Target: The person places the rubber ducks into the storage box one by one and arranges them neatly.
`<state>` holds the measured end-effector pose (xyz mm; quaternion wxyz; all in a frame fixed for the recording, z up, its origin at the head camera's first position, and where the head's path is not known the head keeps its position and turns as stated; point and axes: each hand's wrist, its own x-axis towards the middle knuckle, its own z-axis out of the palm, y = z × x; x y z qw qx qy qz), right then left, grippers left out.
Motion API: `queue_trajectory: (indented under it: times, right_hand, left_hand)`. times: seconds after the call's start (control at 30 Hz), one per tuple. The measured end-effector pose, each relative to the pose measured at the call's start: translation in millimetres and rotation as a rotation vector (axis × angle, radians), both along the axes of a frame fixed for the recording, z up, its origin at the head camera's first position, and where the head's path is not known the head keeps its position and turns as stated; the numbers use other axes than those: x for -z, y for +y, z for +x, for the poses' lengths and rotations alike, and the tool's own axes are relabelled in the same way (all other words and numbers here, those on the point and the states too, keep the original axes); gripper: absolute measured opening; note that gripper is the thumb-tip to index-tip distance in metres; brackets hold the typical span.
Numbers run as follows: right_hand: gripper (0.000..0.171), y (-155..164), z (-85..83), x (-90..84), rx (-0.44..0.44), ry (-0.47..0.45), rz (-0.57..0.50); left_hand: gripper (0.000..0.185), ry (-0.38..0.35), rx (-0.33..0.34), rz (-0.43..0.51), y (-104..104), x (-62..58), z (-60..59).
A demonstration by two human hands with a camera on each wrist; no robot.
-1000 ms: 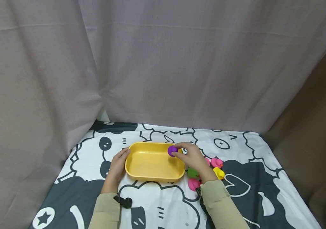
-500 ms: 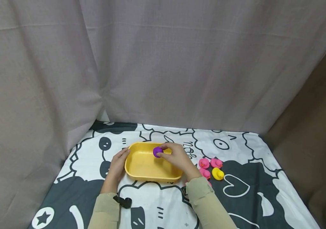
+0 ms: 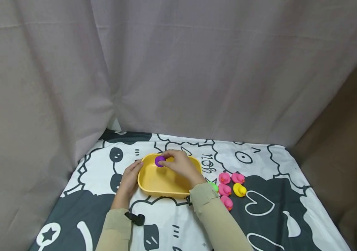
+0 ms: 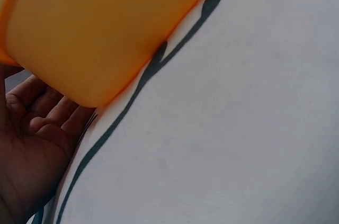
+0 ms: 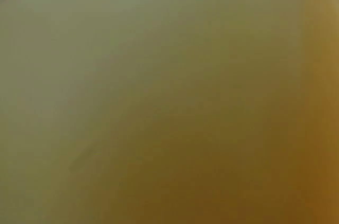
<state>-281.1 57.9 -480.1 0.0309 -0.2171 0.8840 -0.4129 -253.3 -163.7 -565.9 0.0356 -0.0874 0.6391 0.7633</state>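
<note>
A yellow tray [image 3: 166,191] lies on the patterned cloth in the head view. At its left end, my left hand [image 3: 129,177] holds it by the rim. The left wrist view has the curled fingers of my left hand [image 4: 45,110] against the tray's outer wall [image 4: 100,38]. Over the tray's far left part, my right hand [image 3: 180,165] pinches a small round purple toy [image 3: 159,161] between thumb and fingertips. Blurred yellow of the tray [image 5: 175,102] fills the right wrist view, which shows neither the right hand nor the toy.
Right of the tray sit several pink rubber ducks [image 3: 225,190] and a yellow rubber duck [image 3: 239,190]. Part of a green toy [image 3: 213,187] shows past the right sleeve. Grey curtains [image 3: 197,76] stand behind the cloth-covered table.
My right hand has carried the purple toy leftward over the tray, from its right end to its far left part. My left hand stays at the tray's left end.
</note>
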Motion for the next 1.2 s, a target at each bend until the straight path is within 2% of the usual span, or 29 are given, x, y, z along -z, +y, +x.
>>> queue_trajectory:
  times: [0.17, 0.43, 0.67, 0.8, 1.2]
  right_hand:
    - [0.025, -13.5, -6.9, 6.6, -0.041, -0.013, 0.013]
    - [0.025, -24.5, -13.0, 25.2, -0.04, -0.012, 0.085]
    - [0.028, -28.3, -12.4, 31.6, 0.018, -0.015, -0.024]
    - [0.029, -30.0, -12.3, 35.9, 0.032, -0.041, -0.026]
    - [0.027, -29.9, -13.0, 43.2, -0.044, -0.046, 0.039]
  left_hand:
    - [0.048, 0.007, 0.018, 0.013, 0.7, 0.5, -1.1]
    - [0.047, 0.024, 0.03, 0.012, 0.7, -1.0, -1.7]
    - [0.046, 0.016, 0.009, 0.009, 1.0, -1.3, 0.0]
    - [0.046, 0.016, 0.007, 0.016, -0.4, -0.7, 0.6]
    - [0.044, 0.026, 0.015, 0.081, -1.1, -1.1, 1.5]
